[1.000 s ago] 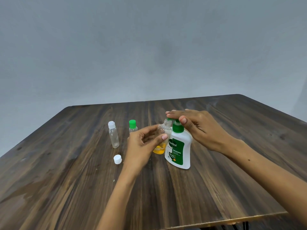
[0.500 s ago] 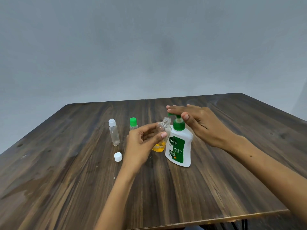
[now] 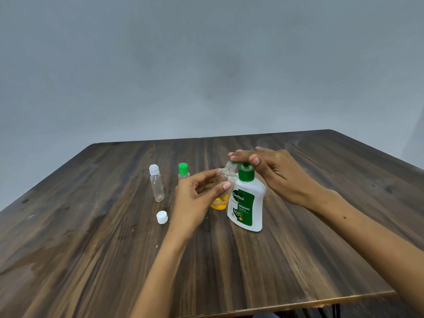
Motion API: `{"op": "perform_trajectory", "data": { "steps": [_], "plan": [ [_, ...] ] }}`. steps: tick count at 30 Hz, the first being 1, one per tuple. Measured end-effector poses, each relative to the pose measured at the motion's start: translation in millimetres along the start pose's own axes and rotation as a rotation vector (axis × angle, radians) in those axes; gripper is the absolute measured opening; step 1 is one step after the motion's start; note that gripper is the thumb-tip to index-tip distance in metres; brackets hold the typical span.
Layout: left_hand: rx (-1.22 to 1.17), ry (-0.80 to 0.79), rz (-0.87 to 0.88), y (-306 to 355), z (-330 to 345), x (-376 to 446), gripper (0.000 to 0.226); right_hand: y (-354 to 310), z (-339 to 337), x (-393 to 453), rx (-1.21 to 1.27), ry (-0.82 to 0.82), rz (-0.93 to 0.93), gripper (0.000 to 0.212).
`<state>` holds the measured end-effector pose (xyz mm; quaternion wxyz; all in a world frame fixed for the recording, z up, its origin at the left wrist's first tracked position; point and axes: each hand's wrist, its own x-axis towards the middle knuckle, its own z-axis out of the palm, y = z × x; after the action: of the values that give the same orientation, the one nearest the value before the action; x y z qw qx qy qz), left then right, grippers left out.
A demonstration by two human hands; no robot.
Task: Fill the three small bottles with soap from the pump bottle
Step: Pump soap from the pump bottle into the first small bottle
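Note:
A white pump bottle (image 3: 247,203) with a green pump head and green label stands mid-table. My right hand (image 3: 270,171) lies flat on the pump head, fingers straight. My left hand (image 3: 197,198) grips an uncapped clear small bottle (image 3: 226,180) under the spout; orange soap (image 3: 219,203) lies at its bottom. Behind my left hand a small bottle with a green cap (image 3: 183,172) stands half hidden. Further left is a clear small bottle with a white cap (image 3: 156,185).
A loose white cap (image 3: 162,217) lies on the dark wooden table (image 3: 91,249) just left of my left wrist. The table's front edge runs along the lower right. A plain grey wall rises behind the table.
The pump head came up half a second ago and my right hand rests on it again. My left hand has kept the small bottle at the spout.

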<state>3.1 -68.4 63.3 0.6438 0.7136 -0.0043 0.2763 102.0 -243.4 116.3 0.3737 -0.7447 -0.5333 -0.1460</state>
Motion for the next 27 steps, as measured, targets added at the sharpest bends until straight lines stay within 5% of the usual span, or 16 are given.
{"op": "perform_trajectory", "data": {
  "steps": [27],
  "plan": [
    [-0.029,0.005,0.002,-3.7,-1.3,0.4,0.05,3.0,1.8,-0.5,-0.025,-0.003,-0.011,0.082]
  ]
}}
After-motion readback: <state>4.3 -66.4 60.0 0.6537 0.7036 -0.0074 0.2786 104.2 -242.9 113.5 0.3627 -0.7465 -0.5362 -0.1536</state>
